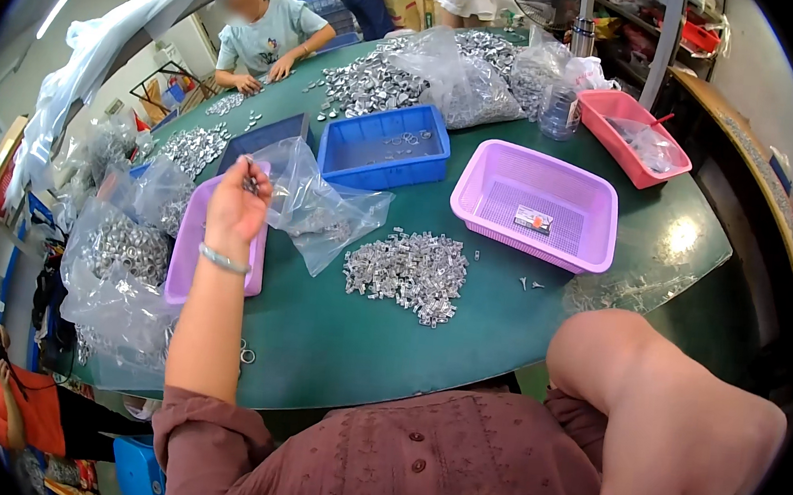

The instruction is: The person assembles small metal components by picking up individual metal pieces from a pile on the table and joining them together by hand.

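Observation:
My left hand (pixel 238 201) is raised over a purple basket (pixel 191 244), palm turned up. Its fingers curl around small dark-grey metal parts (pixel 250 184); their exact kind is too small to tell. A clear plastic bag (pixel 310 207) with small pieces inside lies just right of this hand. My bent right arm (pixel 647 401) fills the lower right, close to the camera, and its hand does not show. Between the arms, a heap of small shiny metal pieces (pixel 408 272) lies on the green table (pixel 330 364).
A blue tray (pixel 384 176) and a second purple basket (pixel 533 250) stand beyond the heap. A red basket (pixel 637 137) is at the far right. Bags of metal rings (pixel 123 247) crowd the left. Across the table, a person (pixel 269 38) handles parts near a large pile (pixel 373 80).

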`<state>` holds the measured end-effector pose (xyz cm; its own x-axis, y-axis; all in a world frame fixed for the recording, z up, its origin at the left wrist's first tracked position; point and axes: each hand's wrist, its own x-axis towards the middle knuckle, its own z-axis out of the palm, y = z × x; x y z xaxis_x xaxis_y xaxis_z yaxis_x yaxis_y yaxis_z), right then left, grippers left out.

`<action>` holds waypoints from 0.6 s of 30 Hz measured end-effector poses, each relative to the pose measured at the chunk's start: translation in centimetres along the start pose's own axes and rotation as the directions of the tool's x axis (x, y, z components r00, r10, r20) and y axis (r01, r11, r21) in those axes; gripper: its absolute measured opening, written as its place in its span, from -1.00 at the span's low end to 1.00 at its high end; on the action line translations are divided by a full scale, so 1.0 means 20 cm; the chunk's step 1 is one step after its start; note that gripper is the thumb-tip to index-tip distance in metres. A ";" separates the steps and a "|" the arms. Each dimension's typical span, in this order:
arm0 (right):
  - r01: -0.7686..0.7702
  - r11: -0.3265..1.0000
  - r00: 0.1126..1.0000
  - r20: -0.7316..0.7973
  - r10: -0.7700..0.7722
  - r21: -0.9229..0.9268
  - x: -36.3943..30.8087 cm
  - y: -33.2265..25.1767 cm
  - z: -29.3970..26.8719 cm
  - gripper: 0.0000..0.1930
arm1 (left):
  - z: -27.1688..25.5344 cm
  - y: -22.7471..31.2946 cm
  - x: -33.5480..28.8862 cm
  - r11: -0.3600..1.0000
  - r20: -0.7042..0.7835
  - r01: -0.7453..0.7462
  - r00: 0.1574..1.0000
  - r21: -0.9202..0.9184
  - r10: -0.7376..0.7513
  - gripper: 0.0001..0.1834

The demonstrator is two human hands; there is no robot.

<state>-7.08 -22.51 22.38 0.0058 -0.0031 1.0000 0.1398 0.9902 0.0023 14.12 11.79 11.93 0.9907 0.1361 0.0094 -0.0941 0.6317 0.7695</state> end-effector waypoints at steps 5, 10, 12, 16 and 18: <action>-0.011 1.000 0.999 0.041 0.011 0.008 -0.02 -0.03 -0.06 -0.63 | 0.00 0.03 0.23 0.996 -0.115 0.042 0.993 0.084 -0.033 -0.86; -0.065 0.996 0.993 0.098 0.059 0.064 0.00 -0.05 -0.08 -0.71 | -0.08 -0.05 0.33 0.966 -0.259 0.188 0.956 0.179 -0.138 -0.86; -0.143 0.983 0.983 0.132 0.127 0.115 0.00 -0.09 -0.07 -0.73 | -0.08 -0.06 0.34 0.957 -0.251 0.219 0.953 0.189 -0.168 -0.86; -0.095 0.996 0.994 0.048 0.095 -0.003 0.02 -0.02 -0.04 -0.56 | -0.06 -0.06 0.35 0.947 -0.241 0.249 0.950 0.201 -0.198 -0.86; 0.015 1.000 0.999 0.033 -0.015 -0.009 0.00 0.02 -0.03 -0.55 | -0.06 -0.04 0.34 0.939 -0.222 0.259 0.953 0.227 -0.209 -0.87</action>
<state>-6.38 -22.29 22.33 -0.0289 -0.0132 0.9995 0.1487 0.9887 0.0174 20.90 13.15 10.53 0.9414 0.1668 -0.2931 0.1903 0.4548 0.8700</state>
